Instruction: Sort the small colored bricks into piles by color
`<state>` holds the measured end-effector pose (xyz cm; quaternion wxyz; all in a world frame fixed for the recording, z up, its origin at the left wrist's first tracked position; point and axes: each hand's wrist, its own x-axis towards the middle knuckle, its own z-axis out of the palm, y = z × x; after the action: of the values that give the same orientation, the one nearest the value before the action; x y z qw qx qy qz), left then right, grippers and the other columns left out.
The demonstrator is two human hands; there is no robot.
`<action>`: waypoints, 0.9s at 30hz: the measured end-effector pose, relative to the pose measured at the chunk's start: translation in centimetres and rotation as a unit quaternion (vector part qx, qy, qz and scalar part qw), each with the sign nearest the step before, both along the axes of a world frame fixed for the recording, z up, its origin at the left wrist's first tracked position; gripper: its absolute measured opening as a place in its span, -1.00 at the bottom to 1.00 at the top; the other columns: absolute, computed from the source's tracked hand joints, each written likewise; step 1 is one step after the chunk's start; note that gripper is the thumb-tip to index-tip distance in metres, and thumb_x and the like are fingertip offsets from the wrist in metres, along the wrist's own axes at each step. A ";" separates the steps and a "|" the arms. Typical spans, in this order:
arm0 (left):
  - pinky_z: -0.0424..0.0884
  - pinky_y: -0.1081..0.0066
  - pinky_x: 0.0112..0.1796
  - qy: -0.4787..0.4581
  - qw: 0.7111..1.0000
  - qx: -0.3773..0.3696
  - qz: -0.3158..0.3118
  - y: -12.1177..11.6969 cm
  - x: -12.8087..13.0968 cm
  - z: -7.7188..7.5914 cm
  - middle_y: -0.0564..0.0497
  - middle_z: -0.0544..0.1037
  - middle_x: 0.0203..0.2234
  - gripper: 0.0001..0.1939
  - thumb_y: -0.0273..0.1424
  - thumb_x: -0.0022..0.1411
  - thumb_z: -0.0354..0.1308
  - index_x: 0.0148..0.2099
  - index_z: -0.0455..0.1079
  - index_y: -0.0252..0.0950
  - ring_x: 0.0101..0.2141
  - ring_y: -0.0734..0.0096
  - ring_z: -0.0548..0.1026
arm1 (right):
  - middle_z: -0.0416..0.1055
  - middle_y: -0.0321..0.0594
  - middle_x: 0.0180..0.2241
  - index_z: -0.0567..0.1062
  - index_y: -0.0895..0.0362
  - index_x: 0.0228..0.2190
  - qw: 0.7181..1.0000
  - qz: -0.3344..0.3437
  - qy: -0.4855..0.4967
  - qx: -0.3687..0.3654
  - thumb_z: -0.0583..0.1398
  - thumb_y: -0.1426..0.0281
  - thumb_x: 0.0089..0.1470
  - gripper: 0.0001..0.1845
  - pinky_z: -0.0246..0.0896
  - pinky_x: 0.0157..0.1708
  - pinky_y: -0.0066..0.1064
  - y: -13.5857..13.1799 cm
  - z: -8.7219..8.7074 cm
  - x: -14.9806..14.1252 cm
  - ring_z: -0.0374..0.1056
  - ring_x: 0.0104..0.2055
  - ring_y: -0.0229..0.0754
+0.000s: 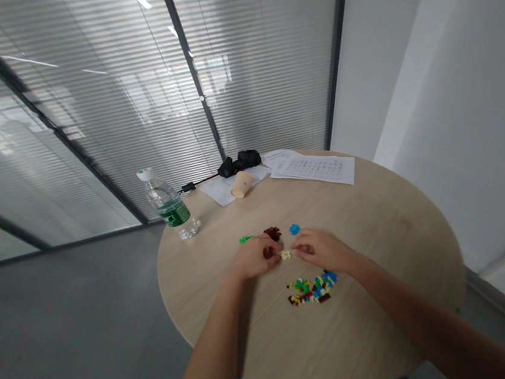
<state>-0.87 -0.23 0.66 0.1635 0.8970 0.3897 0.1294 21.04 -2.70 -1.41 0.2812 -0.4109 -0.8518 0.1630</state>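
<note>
- watching remotely, i see the left hand (255,257) and right hand (326,250) apart, fingers curled around the cream pieces (286,255); whether either grips one, i can't tell.
- mixed pieces (305,288) lie nearer the body, probably for easy reach.
- brown pieces (274,232) and blue pieces (294,229) sit beyond, seemingly grouped by colour.

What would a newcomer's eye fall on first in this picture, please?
Probably the colourful loose bricks near the middle of the round table, just below the two hands. Next, the clear bottle with its green label, standing at the table's left edge.
</note>
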 end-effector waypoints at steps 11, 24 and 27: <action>0.28 0.48 -0.37 0.012 1.000 0.011 -0.009 -0.1 0.3 -0.1 0.04 0.49 -0.41 -0.83 -0.42 0.07 0.13 -0.27 0.50 -0.26 -0.41 0.46 0.40 | 0.44 -0.26 -0.56 0.55 0.18 -0.51 0.959 0.037 -0.019 -0.281 0.20 0.47 -0.20 -0.88 0.13 -0.52 -0.50 -0.3 1.2 3.7 0.30 -0.52 -0.28; 0.27 0.48 -0.36 0.026 1.000 0.015 0.004 -0.3 0.3 0.0 0.07 0.53 -0.43 -0.83 -0.41 0.09 0.10 -0.28 0.50 -0.25 -0.41 0.45 0.43 | 0.30 -0.31 -0.48 0.53 0.18 -0.46 0.944 0.070 -0.109 -0.302 0.35 0.45 -0.36 -0.74 0.07 -0.44 -0.50 -0.4 1.4 4.9 0.19 -0.41 -0.27; 0.26 0.49 -0.37 0.021 1.000 0.019 0.003 -0.3 0.3 0.0 0.07 0.53 -0.44 -0.82 -0.42 0.09 0.09 -0.27 0.50 -0.25 -0.43 0.46 0.42 | 0.30 -0.30 -0.48 0.53 0.19 -0.48 0.948 0.065 -0.109 -0.293 0.35 0.45 -0.34 -0.77 0.07 -0.43 -0.49 -0.4 1.2 4.7 0.19 -0.40 -0.26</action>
<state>-0.57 -0.52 0.71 0.1374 0.9013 0.3933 0.1185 25.74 -3.11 -0.19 0.0431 -0.4343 -0.8169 0.3771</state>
